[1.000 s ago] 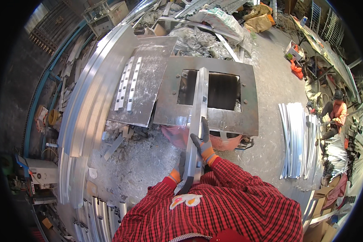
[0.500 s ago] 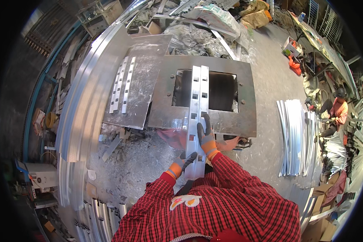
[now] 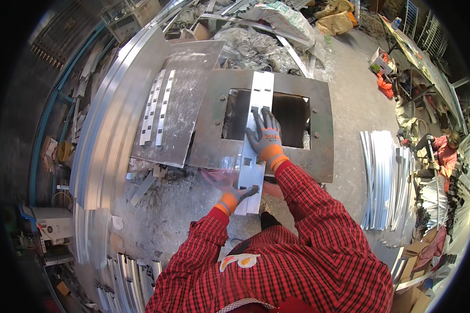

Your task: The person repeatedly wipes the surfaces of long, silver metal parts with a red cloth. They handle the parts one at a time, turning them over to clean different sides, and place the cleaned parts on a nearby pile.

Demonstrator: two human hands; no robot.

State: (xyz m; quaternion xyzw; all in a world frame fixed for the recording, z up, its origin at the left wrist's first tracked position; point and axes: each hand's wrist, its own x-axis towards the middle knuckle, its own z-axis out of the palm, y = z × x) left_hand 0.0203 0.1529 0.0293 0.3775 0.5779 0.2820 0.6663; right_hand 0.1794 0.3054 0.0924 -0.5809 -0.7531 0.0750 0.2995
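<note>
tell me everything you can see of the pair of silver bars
The pair of silver bars looks like bare metal: long, side by side, with dark square holes. It points forward, across the rectangular opening of the dark plate, its near end jutting past the plate. The gloved right hand lies over its middle; the gloved left hand holds it near the close end. Whether it rests on the plate is unclear.

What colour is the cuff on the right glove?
The cuff is orange, seen best in the head view.

Punched strips [image 3: 164,109] lie on the grey sheet [image 3: 188,99].
</note>
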